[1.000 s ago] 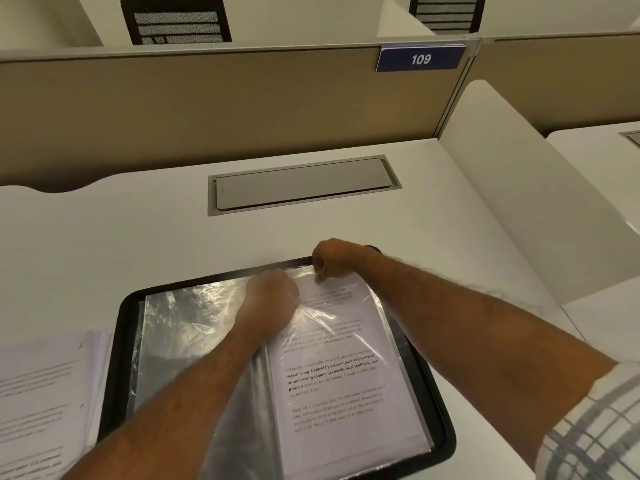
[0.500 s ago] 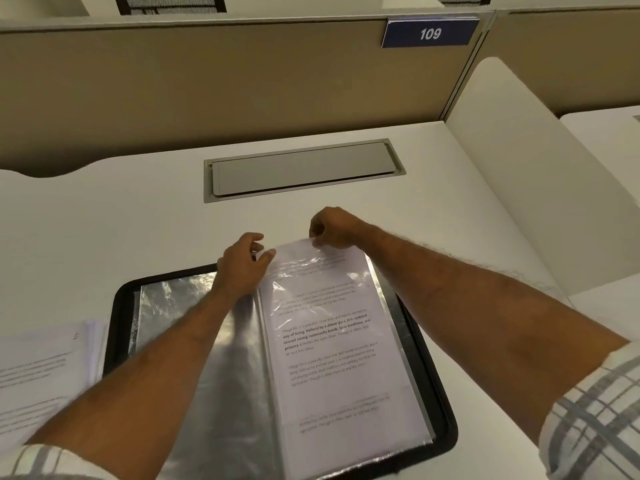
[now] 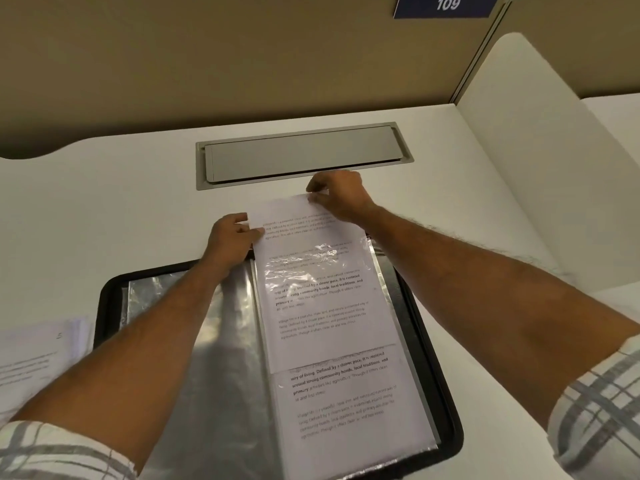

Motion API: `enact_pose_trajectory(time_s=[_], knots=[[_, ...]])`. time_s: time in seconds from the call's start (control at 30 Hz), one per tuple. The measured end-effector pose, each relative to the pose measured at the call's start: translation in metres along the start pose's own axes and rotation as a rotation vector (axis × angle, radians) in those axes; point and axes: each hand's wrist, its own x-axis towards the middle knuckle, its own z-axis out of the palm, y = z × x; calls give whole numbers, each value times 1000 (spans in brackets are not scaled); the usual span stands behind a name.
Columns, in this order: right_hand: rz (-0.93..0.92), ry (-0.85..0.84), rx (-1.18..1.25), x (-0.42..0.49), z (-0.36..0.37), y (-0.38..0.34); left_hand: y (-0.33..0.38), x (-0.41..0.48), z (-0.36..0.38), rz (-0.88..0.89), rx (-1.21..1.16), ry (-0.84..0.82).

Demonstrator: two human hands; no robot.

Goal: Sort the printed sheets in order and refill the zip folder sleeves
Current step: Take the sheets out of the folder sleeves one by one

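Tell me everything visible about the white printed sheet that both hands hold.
The white printed sheet is thin paper with paragraphs of black text, some lines bold. It lies flat, its lower part inside the clear plastic sleeve of the black zip folder, its top out over the white desk. The left hand holds its left edge; the right hand pinches its top right corner. A second printed sheet lies beneath.

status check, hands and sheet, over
Right hand pinches sheet at top edge, left hand pinches its left edge. Sheet partway out of right sleeve, top over desk. Nothing blocking; stack lies left of folder.
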Motion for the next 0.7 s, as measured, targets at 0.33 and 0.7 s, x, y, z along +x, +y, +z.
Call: enact_pose_trajectory(time_s=[0.33,0.7], knots=[[427,-26,639,-23,-1,36,8,21,-2,40,-100,174],[328,65,876,-15,-8,26,67,47,-6,222,-273,313]])
